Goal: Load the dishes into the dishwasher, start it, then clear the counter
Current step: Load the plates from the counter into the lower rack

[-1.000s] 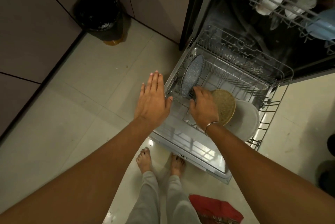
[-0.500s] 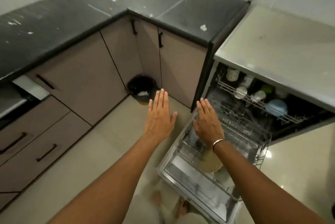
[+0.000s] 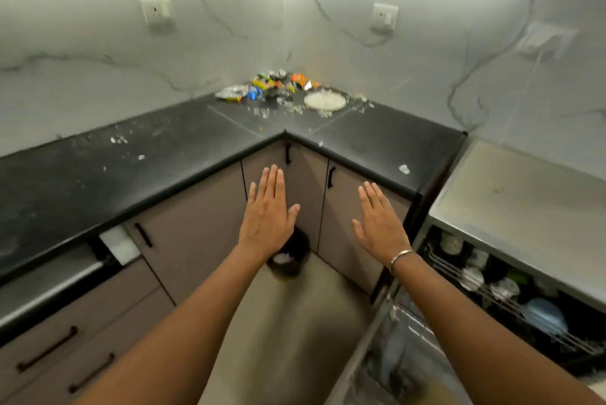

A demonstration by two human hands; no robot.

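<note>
My left hand (image 3: 269,211) and my right hand (image 3: 380,224) are both held out flat in the air in front of the corner cabinets, fingers straight, holding nothing. A white plate (image 3: 324,100) lies in the far corner of the black counter (image 3: 164,148), beside a heap of coloured wrappers (image 3: 269,86) and crumbs. The dishwasher (image 3: 511,273) stands open at the right. Its upper rack (image 3: 492,286) holds cups and a blue bowl (image 3: 544,316). Its pulled-out lower rack (image 3: 396,358) is blurred at the bottom edge.
A black waste bin (image 3: 288,257) stands on the floor in the cabinet corner, partly behind my left wrist. Drawers with dark handles (image 3: 49,352) run along the left. A scrap of paper (image 3: 404,169) lies near the counter's right edge. The dishwasher's top (image 3: 524,194) is bare.
My right hand has let go of the plates in the lower rack and both hands have risen. My view has swung up from the rack to the counter corner.
</note>
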